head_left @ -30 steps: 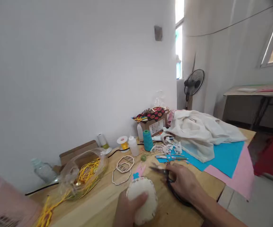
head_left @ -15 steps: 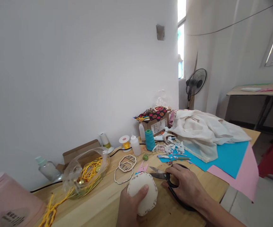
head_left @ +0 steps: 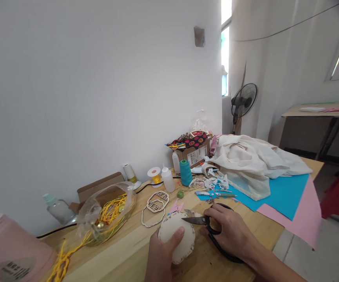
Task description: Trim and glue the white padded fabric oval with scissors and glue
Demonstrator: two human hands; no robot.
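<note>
My left hand grips a palm-sized cream pad with a scalloped, speckled edge, its thumb lying across the face. In my right hand are black-handled scissors, their blades parted and pointing left. One blade lies over the upper right edge of the pad. Just beyond the pad are a scrap of pink paper, a wooden lattice frame and a thin pale outline ring.
Behind stand a teal thread cone, a squeeze bottle and a yellow spool. White cloth covers blue paper at right. A plastic bag of yellow cords and a pink bin are at left.
The scissors have moved slightly left, so a blade now overlaps the pad's edge. The pad stays in my left hand, almost in place.
</note>
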